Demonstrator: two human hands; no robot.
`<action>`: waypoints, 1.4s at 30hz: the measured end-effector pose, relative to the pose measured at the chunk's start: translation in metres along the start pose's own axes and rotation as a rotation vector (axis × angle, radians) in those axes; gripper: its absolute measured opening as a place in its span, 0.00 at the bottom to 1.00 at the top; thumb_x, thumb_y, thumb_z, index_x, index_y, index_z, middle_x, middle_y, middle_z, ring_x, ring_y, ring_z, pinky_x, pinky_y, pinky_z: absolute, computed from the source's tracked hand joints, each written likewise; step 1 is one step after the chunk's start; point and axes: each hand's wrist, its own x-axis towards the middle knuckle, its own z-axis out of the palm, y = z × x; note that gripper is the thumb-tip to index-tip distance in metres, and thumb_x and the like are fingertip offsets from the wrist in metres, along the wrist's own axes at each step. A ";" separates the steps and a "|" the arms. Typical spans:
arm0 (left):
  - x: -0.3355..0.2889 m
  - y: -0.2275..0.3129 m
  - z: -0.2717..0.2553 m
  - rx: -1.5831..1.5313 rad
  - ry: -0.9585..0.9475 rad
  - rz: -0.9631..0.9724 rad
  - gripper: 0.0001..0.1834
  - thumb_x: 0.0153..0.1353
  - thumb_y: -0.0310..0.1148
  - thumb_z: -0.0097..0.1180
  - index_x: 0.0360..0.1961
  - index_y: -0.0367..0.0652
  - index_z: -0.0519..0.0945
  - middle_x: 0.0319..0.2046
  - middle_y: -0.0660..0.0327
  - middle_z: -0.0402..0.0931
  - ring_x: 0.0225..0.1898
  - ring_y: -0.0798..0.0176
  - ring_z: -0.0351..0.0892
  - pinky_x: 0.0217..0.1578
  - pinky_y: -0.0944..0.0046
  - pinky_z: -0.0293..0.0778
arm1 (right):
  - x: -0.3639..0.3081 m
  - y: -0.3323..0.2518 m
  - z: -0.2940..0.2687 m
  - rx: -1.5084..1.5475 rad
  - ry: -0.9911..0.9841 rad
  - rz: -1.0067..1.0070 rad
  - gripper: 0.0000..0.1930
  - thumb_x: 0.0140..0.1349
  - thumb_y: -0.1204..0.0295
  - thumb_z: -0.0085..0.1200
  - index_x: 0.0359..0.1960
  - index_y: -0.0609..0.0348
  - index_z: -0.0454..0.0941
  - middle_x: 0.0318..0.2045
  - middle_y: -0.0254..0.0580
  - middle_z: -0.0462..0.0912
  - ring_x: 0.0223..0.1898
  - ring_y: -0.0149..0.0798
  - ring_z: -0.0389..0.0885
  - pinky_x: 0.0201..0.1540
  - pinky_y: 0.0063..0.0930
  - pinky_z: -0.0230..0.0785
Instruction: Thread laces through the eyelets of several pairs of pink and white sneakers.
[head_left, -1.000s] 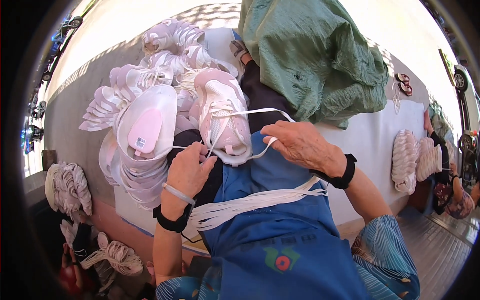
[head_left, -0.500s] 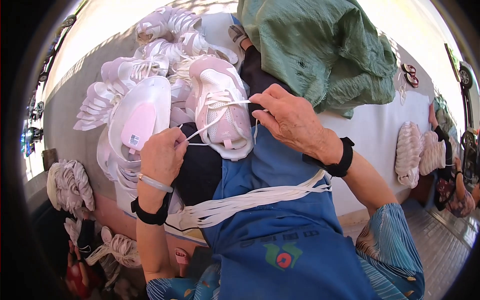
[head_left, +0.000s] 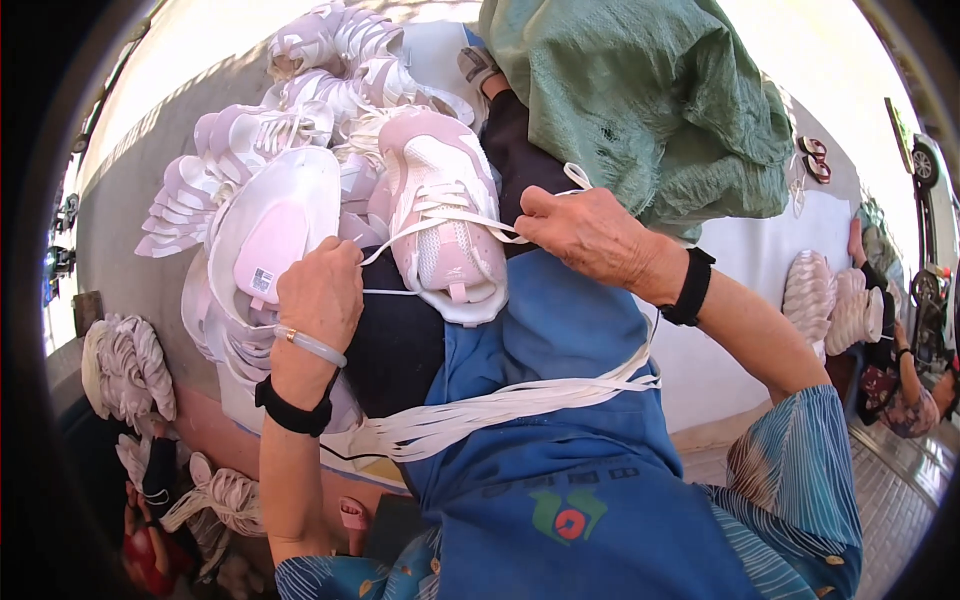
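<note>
A pink-and-white shoe upper (head_left: 447, 165) rests on my thighs, its heel toward me. White shoelace (head_left: 462, 215) is threaded through its eyelets, and the two loose lengths cross over the opening. My left hand (head_left: 320, 292) is closed on one length, left of the upper. On the other side my right hand (head_left: 590, 235) pinches the other length, with a loop of lace rising above its fingers. A bundle of loose white laces (head_left: 510, 405) lies across my blue apron (head_left: 570, 470). Beside my left hand sits another upper (head_left: 275, 240) with a pink inner sole.
Stacked pink-and-white uppers (head_left: 340, 60) spread beyond on the left. A green woven sack (head_left: 640, 100) bulges at the far right. People (head_left: 905, 395) sit at the right and lower left near more stacks of uppers (head_left: 130, 370). Sandals (head_left: 815, 160) lie on the ground.
My hands have moved apart, drawing the lace lengths outward and flatter across the upper. My right hand went slightly right and down; my left hand shifted slightly up and left.
</note>
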 end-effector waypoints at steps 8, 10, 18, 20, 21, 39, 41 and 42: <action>0.015 0.020 -0.003 -0.628 0.370 0.129 0.10 0.62 0.27 0.53 0.43 0.34 0.78 0.34 0.47 0.80 0.35 0.48 0.80 0.37 0.60 0.74 | -0.028 -0.028 -0.001 0.207 0.142 0.148 0.10 0.56 0.72 0.59 0.40 0.53 0.76 0.30 0.39 0.73 0.27 0.44 0.78 0.27 0.36 0.72; 0.010 0.028 -0.011 -0.743 0.296 0.032 0.10 0.64 0.27 0.51 0.44 0.35 0.78 0.33 0.51 0.81 0.34 0.56 0.80 0.38 0.63 0.73 | -0.041 -0.029 -0.001 0.191 0.121 0.140 0.09 0.56 0.70 0.58 0.39 0.54 0.76 0.30 0.39 0.73 0.26 0.43 0.78 0.25 0.36 0.71; -0.011 0.033 0.014 -0.803 0.116 -0.052 0.08 0.65 0.27 0.51 0.40 0.35 0.79 0.23 0.58 0.76 0.26 0.67 0.74 0.29 0.67 0.69 | -0.050 -0.037 0.006 0.144 0.238 0.212 0.14 0.54 0.67 0.60 0.41 0.54 0.76 0.33 0.38 0.71 0.38 0.41 0.73 0.41 0.31 0.65; -0.006 0.032 0.019 -0.719 0.124 -0.051 0.08 0.65 0.28 0.52 0.40 0.35 0.79 0.24 0.56 0.76 0.27 0.64 0.76 0.29 0.65 0.70 | -0.034 -0.042 0.018 0.092 0.238 0.163 0.12 0.53 0.68 0.60 0.39 0.55 0.76 0.31 0.38 0.70 0.36 0.40 0.72 0.39 0.31 0.65; -0.004 0.031 0.019 -0.639 0.129 -0.044 0.08 0.64 0.29 0.53 0.39 0.35 0.79 0.24 0.53 0.76 0.27 0.60 0.77 0.30 0.63 0.70 | -0.030 -0.042 0.023 0.036 0.238 0.121 0.11 0.53 0.70 0.59 0.37 0.56 0.75 0.30 0.38 0.69 0.35 0.40 0.72 0.38 0.32 0.65; 0.025 0.011 0.035 -0.658 0.215 0.014 0.10 0.62 0.31 0.51 0.37 0.39 0.81 0.32 0.46 0.79 0.34 0.41 0.78 0.36 0.53 0.73 | 0.025 -0.012 0.024 0.204 0.229 0.278 0.03 0.60 0.73 0.52 0.32 0.59 0.74 0.29 0.46 0.75 0.31 0.52 0.78 0.33 0.41 0.71; 0.027 0.011 0.036 -0.672 0.207 0.034 0.09 0.62 0.31 0.50 0.37 0.38 0.80 0.33 0.46 0.79 0.34 0.42 0.78 0.37 0.53 0.73 | 0.024 -0.010 0.023 0.266 0.284 0.292 0.04 0.61 0.72 0.52 0.32 0.58 0.74 0.29 0.45 0.74 0.30 0.52 0.78 0.33 0.41 0.71; 0.028 0.011 0.035 -0.684 0.203 0.054 0.09 0.62 0.31 0.49 0.36 0.37 0.80 0.33 0.46 0.79 0.34 0.42 0.78 0.37 0.54 0.73 | 0.025 -0.012 0.024 0.267 0.282 0.293 0.04 0.61 0.72 0.52 0.32 0.58 0.74 0.29 0.45 0.74 0.30 0.52 0.78 0.33 0.41 0.71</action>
